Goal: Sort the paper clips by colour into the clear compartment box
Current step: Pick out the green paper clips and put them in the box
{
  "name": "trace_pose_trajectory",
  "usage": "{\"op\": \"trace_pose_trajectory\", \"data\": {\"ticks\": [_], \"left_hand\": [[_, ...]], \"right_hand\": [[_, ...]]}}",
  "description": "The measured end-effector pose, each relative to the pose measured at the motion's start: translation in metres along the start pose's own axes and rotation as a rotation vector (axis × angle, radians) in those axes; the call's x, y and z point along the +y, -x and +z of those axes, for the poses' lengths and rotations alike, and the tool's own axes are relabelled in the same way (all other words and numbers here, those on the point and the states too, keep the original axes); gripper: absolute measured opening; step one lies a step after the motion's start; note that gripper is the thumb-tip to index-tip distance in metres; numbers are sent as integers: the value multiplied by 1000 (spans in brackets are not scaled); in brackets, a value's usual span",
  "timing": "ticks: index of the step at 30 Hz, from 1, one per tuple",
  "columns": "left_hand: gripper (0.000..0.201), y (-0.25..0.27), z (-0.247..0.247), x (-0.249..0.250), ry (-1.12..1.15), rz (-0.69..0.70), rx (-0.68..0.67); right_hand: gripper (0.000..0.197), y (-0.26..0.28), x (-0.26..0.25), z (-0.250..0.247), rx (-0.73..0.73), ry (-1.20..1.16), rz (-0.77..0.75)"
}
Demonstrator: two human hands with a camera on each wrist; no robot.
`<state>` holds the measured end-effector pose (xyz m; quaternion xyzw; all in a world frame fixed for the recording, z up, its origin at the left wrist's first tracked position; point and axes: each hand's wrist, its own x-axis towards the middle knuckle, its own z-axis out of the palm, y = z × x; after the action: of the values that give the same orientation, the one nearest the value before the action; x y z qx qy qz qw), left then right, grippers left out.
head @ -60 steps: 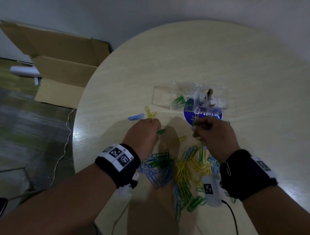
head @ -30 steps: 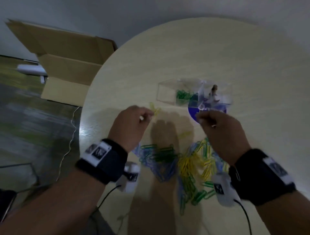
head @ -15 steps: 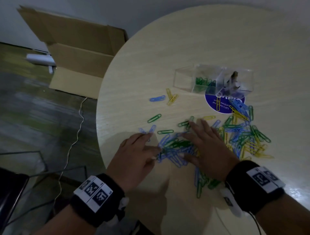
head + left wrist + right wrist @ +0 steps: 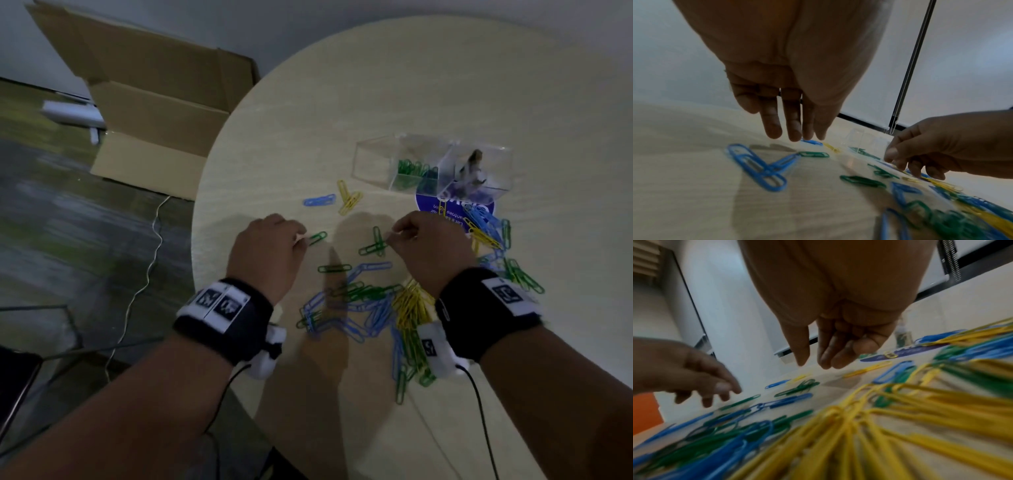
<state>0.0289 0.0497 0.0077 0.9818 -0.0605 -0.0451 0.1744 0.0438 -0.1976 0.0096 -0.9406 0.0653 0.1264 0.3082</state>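
Blue, green and yellow paper clips (image 4: pixel 359 308) lie heaped on the round table (image 4: pixel 411 85), with more to the right (image 4: pixel 489 233). The clear compartment box (image 4: pixel 373 161) stands beyond them; green clips (image 4: pixel 409 169) sit in one compartment. My left hand (image 4: pixel 301 238) points its fingers (image 4: pixel 793 129) down just beside a single green clip (image 4: pixel 318 237) and holds nothing. My right hand (image 4: pixel 392 236) hovers with thumb and fingers (image 4: pixel 826 360) apart, tips at two crossed green clips (image 4: pixel 375 245); nothing shows between them.
A blue round sticker (image 4: pixel 455 209) lies under the box's near corner. One blue clip (image 4: pixel 319 200) and two yellow clips (image 4: pixel 348 198) lie apart at the left of the box. An open cardboard box (image 4: pixel 154 102) stands on the floor past the table's left edge.
Both hands have left the pile, where they lay flat, and moved forward. Their fingertips now point down at separate green clips.
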Motion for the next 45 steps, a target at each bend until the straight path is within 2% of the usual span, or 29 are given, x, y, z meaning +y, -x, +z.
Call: {"op": "trace_pose_trajectory", "data": {"ticks": [2,8,12,15,17,21,24,26,28,31,35,40,45], "left_hand": [[18,-13,8,5,3,-4,-54],[9,-24,10,11,34,9,-187],[16,-4,1,22,150,107,-271],[23,10,5,25,70,178,-307],[18,10,9,22,55,139,-282],[11,8,12,19,47,102,-300],[13,13,12,21,40,126,-267],[22,20,11,25,127,153,-222],[32,27,13,30,178,245,-219],[41,28,23,31,93,396,-242],[41,11,23,22,75,313,-190],[34,11,17,20,121,232,-108],[33,24,26,23,50,379,-112]], "right_hand": [[18,-6,-7,9,-80,88,-24],[11,-14,-3,9,-96,133,-122],[9,-10,0,5,-128,144,-344],[9,-8,1,7,-219,283,-463],[11,-7,-1,6,-209,329,-429],[22,-9,-1,9,-185,223,-302],[18,-8,1,9,-212,263,-273],[14,0,5,4,-146,211,-287],[10,16,11,-5,-87,113,-329],[12,51,26,-8,-128,56,-366],[12,83,48,5,-146,160,-364],[15,98,62,-2,-116,51,-293],[12,90,62,-13,-55,43,-181]]}}
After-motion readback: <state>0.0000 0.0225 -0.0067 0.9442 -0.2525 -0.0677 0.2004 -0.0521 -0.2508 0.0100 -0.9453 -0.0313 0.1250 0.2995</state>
